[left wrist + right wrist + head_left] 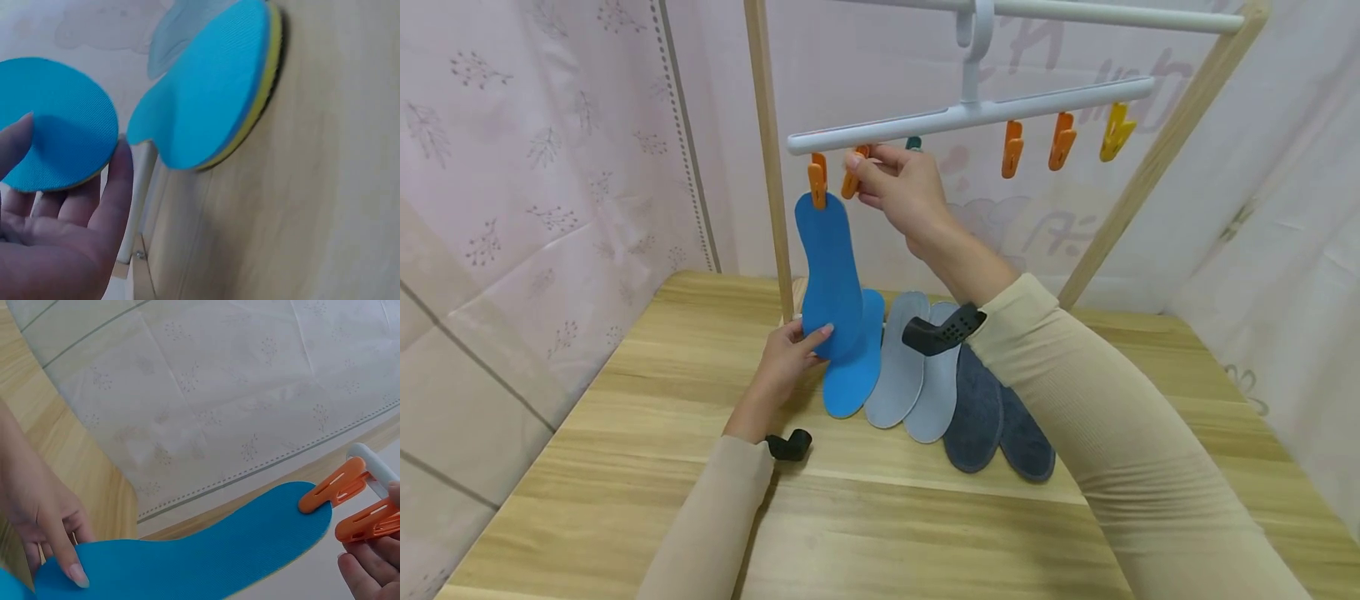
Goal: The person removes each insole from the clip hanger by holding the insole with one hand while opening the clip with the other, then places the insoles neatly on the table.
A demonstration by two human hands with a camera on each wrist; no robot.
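A blue insole [831, 267] hangs from an orange clothespin [817, 182] at the left end of a white hanger [917, 125]. My left hand [784, 362] holds its lower end, thumb on the blue face and fingers behind, as the left wrist view shows. With thumb and fingers my right hand [910, 187] pinches a second orange clothespin [369, 522], just right of the first. A second blue insole [853, 379] lies on the table below, partly covered by the hanging one; its yellow underside edge [270, 81] shows in the left wrist view.
Grey insoles [895, 367] and dark insoles [973, 417] lie in a row on the wooden table [850, 533]. More clothespins, orange [1012, 150] and yellow [1116, 133], hang at right; a dark green one [913, 142] is behind my right hand. Wooden posts [767, 150] support the rack.
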